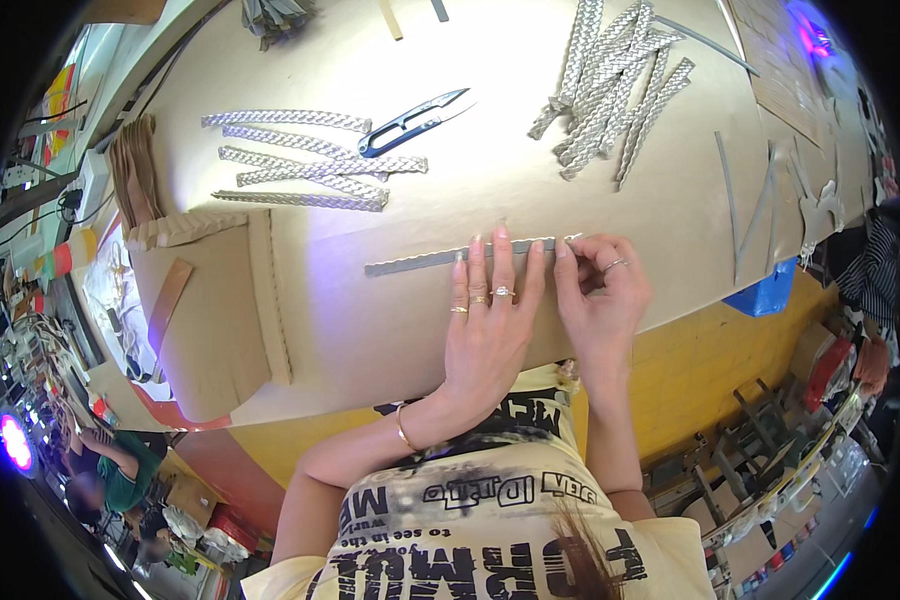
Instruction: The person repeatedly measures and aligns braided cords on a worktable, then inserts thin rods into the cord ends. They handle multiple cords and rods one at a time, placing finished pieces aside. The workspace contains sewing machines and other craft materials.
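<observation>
A narrow grey strip [410, 262] with a pale braided edge lies almost level across the brown work surface [370, 340] in front of me. My left hand [488, 335] rests flat on it, fingers stretched out and fingertips along its upper edge. At the strip's right end, the thumb and fingers of my right hand [608, 295] are pinched together on it; the exact grip is partly hidden. Beyond my hands lie thread snips [410, 124] with dark handles, touching a group of silvery braided strips [295, 150]. A larger pile of braided strips [610, 85] sits at the far right.
Folded brown pieces [205, 320] lie at the left, with a tan strip [170, 300] on top. Thin grey strips [727, 205] and cut scraps [818, 210] are on the right. A blue bin [763, 290] is below the table's right edge. Other people sit at lower left.
</observation>
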A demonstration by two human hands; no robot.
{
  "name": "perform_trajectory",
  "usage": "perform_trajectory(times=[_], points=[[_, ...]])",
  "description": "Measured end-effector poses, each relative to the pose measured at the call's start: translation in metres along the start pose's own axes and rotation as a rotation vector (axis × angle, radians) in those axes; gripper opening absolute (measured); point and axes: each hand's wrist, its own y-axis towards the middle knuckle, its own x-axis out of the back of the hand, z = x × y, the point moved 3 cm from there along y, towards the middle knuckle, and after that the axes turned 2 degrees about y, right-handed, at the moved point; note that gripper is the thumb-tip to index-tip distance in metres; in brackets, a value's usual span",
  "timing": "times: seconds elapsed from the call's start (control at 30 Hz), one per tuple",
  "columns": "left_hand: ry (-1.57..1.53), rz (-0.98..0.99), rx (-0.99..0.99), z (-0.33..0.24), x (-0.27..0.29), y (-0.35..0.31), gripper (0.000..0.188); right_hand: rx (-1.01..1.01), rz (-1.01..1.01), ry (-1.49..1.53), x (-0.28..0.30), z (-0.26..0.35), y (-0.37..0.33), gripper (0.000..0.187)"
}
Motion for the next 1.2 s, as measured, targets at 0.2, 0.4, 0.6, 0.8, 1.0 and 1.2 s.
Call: perform_trajectory(times=[0.2, 0.4, 0.6, 0.8, 1.0, 1.2], points=[[0.120, -0.038, -0.006, -0.006, -0.001, 0.004, 0.062, -0.021, -0.076, 0.039, 0.007, -0.005, -0.001, 0.013], [0.175, -0.074, -0.033, -0.005, -0.003, 0.009, 0.060, -0.044, -0.078, 0.049, 0.010, -0.008, 0.004, 0.013], [0.224, -0.088, -0.050, -0.006, -0.003, 0.010, 0.056, -0.136, -0.058, 0.046, 0.011, -0.012, 0.006, 0.014], [0.259, -0.074, 0.004, -0.010, -0.006, 0.009, 0.061, -0.018, -0.112, -0.006, 0.012, -0.018, 0.001, 0.019], [0.149, -0.157, 0.054, -0.013, -0.012, 0.008, 0.058, 0.294, 0.033, -0.662, 0.000, -0.015, -0.026, 0.036], [-0.118, -0.044, 0.208, 0.034, -0.007, -0.016, 0.072, 0.284, -0.033, -0.729, -0.007, -0.020, -0.026, 0.037]])
